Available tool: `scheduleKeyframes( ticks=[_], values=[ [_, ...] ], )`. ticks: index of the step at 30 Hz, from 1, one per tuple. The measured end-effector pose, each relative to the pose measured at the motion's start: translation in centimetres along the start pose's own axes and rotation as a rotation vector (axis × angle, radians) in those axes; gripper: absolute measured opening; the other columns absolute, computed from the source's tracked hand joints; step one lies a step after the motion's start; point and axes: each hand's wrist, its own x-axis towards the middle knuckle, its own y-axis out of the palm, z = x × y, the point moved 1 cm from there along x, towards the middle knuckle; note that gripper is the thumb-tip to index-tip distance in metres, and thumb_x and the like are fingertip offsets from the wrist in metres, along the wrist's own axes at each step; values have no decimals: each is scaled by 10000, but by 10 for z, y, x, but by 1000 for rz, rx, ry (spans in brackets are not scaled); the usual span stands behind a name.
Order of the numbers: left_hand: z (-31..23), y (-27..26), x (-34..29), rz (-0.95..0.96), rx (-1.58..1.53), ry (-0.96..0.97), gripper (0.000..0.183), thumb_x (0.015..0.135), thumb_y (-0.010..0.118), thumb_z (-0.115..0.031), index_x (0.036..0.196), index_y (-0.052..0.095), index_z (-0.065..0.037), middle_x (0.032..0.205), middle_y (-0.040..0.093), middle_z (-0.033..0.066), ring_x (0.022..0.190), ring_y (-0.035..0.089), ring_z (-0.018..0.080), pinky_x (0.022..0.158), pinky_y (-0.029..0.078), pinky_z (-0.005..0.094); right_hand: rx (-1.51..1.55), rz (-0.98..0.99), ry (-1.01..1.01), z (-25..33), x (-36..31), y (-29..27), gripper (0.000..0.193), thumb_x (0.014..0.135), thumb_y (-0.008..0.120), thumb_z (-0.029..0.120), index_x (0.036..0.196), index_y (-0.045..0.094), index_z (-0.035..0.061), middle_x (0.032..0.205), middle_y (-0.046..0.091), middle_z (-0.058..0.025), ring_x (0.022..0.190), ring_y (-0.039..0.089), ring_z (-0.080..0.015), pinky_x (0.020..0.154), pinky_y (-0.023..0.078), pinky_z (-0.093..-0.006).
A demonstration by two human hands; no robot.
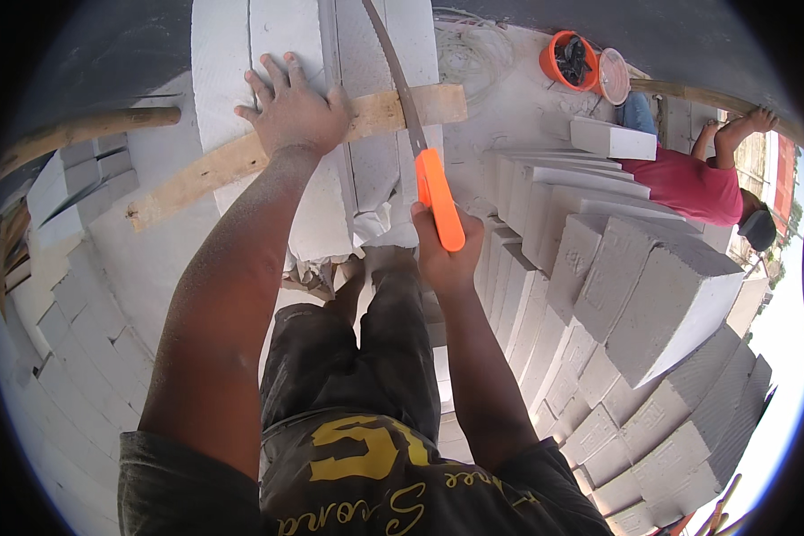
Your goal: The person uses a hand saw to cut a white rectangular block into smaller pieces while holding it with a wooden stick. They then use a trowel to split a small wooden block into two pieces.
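Observation:
My right hand (445, 252) is closed round the orange handle of a hand saw (438, 196). The saw's long blade runs up and away, passing over a thin wooden board (196, 179). That board lies aslant across pale grey lightweight concrete blocks (288, 40) set side by side. Left of the blade, my left hand (299, 107) presses down with its fingers spread, partly on the board and partly on a block. My palm hides a stretch of the board. Crumpled, torn wrapping (371, 223) shows at the near end of the blocks.
Stacked blocks (581, 241) stand to my right, and more blocks (89, 295) are at the left. An orange bucket (570, 61) sits at the far right beside a round lid (613, 76). Another person (688, 183) in a red shirt grips a wooden pole (724, 103).

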Motion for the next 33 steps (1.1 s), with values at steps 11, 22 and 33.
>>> scheduleKeyframes(
  ticks=[11,22,33],
  values=[
    [8,5,-5,13,11,5,841,891,421,-446,1579,175,-30,1631,106,258,1514,54,458,1162,111,692,44,77,49,-9,-3,2,99,884,640,62,831,653,-20,626,599,-93,519,597,-220,521,448,-309],
    [11,3,-8,27,-1,-13,847,894,433,-451,1571,182,-9,1628,111,262,1516,50,454,1169,106,681,-140,30,-17,-13,-67,-25,105,888,644,83,870,699,-5,654,639,-78,555,630,-235,550,479,-328],
    [12,-9,-5,70,24,-42,831,906,424,-439,1574,174,-13,1635,102,247,1520,39,442,1177,104,668,10,-45,-77,-4,-43,-8,245,912,631,86,702,542,-2,564,496,-20,501,446,-116,490,358,-284]
  ],
)
